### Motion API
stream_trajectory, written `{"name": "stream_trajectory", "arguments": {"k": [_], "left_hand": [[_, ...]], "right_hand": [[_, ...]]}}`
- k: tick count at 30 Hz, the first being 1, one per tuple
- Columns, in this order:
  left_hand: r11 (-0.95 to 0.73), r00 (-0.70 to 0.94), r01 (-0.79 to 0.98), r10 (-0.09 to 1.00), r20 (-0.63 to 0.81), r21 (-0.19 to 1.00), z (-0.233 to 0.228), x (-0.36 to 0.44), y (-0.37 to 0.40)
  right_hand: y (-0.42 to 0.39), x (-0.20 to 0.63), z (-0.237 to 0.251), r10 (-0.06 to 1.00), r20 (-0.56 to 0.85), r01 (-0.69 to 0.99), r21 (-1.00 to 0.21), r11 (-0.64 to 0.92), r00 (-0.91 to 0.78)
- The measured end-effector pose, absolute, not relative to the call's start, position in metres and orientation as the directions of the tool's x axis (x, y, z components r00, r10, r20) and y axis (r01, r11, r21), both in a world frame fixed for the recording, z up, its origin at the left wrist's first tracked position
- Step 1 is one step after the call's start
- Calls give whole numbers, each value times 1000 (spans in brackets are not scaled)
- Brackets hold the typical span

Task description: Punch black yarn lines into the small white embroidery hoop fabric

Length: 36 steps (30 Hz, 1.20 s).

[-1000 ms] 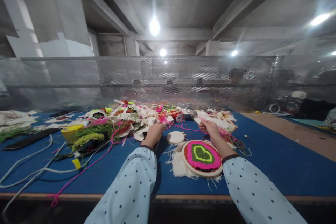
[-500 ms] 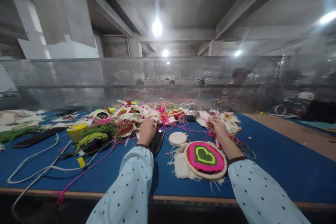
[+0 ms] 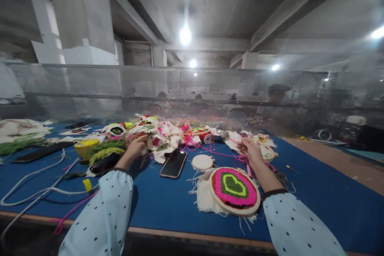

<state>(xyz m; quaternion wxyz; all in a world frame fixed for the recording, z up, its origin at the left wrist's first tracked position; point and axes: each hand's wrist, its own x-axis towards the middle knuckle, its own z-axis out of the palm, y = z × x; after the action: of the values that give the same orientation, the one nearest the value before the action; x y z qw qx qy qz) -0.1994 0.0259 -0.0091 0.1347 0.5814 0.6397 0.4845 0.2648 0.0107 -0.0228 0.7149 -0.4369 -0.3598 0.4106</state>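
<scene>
My left hand [image 3: 138,147] is closed at the near left side of the heap of white cloth pieces and yarn [image 3: 169,138]. What its fingers hold is too small to make out. My right hand [image 3: 251,152] pinches pink yarn [image 3: 231,141] above the table's right half, with more pink strands tangled beneath it. Just in front of that hand lies a round embroidery hoop [image 3: 235,191], its cloth worked with a green heart on pink and a frayed white edge sticking out. A smaller hoop [image 3: 203,162] with plain white cloth sits behind it.
A phone [image 3: 174,164] lies between my arms. Leftward are a yellow cup [image 3: 87,150], green yarn [image 3: 108,156], a white cable [image 3: 45,192] and a dark flat case [image 3: 42,152]. A red spool [image 3: 206,137] and metal bowl [image 3: 220,135] stand before the perforated metal screen [image 3: 180,88].
My left hand has moved left, from beside the phone to the heap's left side, uncovering the phone. My right hand stays nearly in place. The view has shifted slightly.
</scene>
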Motion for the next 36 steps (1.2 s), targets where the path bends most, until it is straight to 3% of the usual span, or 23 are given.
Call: {"name": "stream_trajectory", "arguments": {"k": [3, 6, 8, 10, 12, 14, 15, 17, 19, 21, 22, 24, 26, 28, 30, 33, 36], "left_hand": [[-126, -326, 480, 893, 310, 868, -6, -205, 25], [-109, -333, 539, 883, 330, 835, -5, -194, 21], [-166, -233, 680, 875, 425, 714, -7, -178, 18], [-272, 3, 822, 881, 473, 501, -11, -159, 14], [-274, 132, 924, 885, 446, 269, -16, -143, 11], [-227, 151, 965, 887, 436, 128, -19, -135, 10], [-178, 107, 977, 881, 461, 114, -19, -134, 10], [-63, -71, 970, 853, 516, 236, -17, -138, 10], [-23, -254, 867, 839, 482, 498, -13, -150, 11], [-74, -329, 669, 863, 384, 739, -7, -164, 12], [-97, -348, 581, 868, 355, 808, -5, -171, 12], [-66, -400, 557, 852, 338, 828, -3, -182, 11], [70, -426, 723, 828, 364, 687, -4, -185, 8], [186, -375, 874, 846, 379, 449, -8, -181, 6], [241, -331, 931, 875, 353, 275, -12, -173, 3], [298, -338, 940, 875, 346, 163, -17, -161, 2], [317, -342, 940, 864, 371, 127, -16, -153, 4]], "right_hand": [[9, 262, -20, 899, 134, -292, -917, 272, 416], [6, 261, -17, 897, 127, -315, -908, 276, 423], [5, 259, -15, 898, 110, -340, -900, 271, 426], [3, 257, -14, 901, 94, -358, -896, 262, 424], [1, 254, -14, 904, 89, -367, -894, 258, 418], [0, 251, -14, 908, 93, -371, -892, 259, 409], [0, 251, -14, 909, 97, -373, -890, 261, 405], [0, 250, -14, 911, 97, -377, -889, 261, 401], [0, 251, -14, 912, 97, -380, -888, 260, 399], [0, 251, -13, 912, 95, -382, -887, 260, 400], [0, 251, -13, 911, 93, -382, -887, 259, 401], [0, 250, -12, 910, 90, -380, -888, 257, 405], [0, 249, -12, 911, 88, -377, -891, 253, 403], [-1, 249, -12, 914, 93, -372, -894, 252, 396], [-1, 248, -13, 915, 100, -364, -896, 253, 391], [0, 249, -14, 914, 107, -354, -899, 257, 392], [1, 248, -15, 914, 115, -347, -901, 261, 389]]}}
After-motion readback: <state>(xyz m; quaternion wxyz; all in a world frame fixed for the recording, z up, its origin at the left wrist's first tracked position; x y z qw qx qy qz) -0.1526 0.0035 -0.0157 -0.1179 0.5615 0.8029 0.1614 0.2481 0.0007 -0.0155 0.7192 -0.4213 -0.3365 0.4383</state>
